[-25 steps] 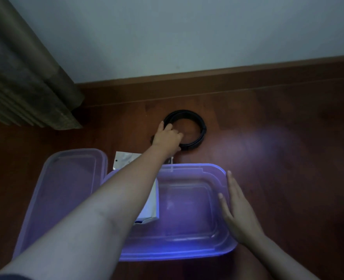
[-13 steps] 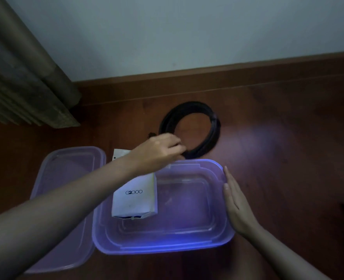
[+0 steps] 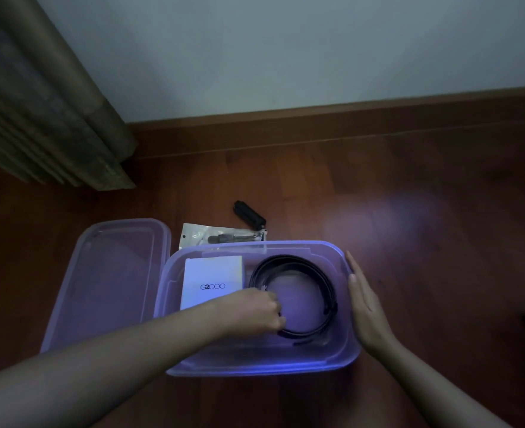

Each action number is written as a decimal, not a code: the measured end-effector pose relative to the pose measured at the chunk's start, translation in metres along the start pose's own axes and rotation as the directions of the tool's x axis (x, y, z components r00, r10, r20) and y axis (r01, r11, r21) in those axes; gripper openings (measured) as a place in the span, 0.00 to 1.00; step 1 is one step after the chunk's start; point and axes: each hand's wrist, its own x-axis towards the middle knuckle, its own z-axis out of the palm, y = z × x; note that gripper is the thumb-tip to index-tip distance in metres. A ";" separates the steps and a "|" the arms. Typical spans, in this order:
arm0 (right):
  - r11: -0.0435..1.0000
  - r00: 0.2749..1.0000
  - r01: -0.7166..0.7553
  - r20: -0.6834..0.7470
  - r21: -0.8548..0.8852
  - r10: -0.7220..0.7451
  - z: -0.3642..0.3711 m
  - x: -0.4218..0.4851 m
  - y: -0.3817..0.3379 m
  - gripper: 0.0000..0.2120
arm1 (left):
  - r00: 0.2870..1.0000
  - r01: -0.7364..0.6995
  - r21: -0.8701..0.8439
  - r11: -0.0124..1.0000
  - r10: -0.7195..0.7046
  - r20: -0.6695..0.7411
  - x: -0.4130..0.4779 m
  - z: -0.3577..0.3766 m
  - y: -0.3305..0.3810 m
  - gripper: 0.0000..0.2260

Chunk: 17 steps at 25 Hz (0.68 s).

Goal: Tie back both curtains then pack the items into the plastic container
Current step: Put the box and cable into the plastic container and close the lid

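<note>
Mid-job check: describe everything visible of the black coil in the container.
The black coil is a flat, leather-like strap wound in loose loops into a ring. It lies flat inside the plastic container, right of the white box. The left hand grips its near-left edge; a loose end pokes out at its near side.

Your one view comes from the wide-angle camera on your head, facing forward and steeply down onto the floor (image 3: 409,242). The plastic container (image 3: 255,370) sits close below you, low in the middle of the frame. Your forearms (image 3: 116,366) enter from the bottom edge. The wall (image 3: 285,57) and skirting board (image 3: 316,118) fill the top, with a curtain (image 3: 39,118) at upper left.
</note>
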 end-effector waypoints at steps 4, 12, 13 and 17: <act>0.998 0.999 0.042 -0.010 -0.040 -0.042 -0.001 0.001 0.002 0.20 | 0.949 0.127 0.097 0.987 -0.149 0.277 0.027 -0.010 0.019 0.12; 0.996 0.997 0.081 0.004 -0.030 -0.081 0.000 0.002 0.006 0.25 | 0.988 0.136 0.063 0.989 -0.131 -0.084 0.018 -0.001 0.008 0.18; 0.996 0.997 0.081 0.000 -0.028 -0.081 0.000 0.002 0.005 0.25 | 0.969 0.221 0.065 0.973 -0.212 -0.129 0.022 0.006 0.002 0.16; 0.997 0.998 0.067 -0.004 -0.033 -0.068 0.001 0.001 0.005 0.26 | 0.750 0.661 -0.040 0.749 -0.662 0.006 0.039 -0.019 -0.012 0.13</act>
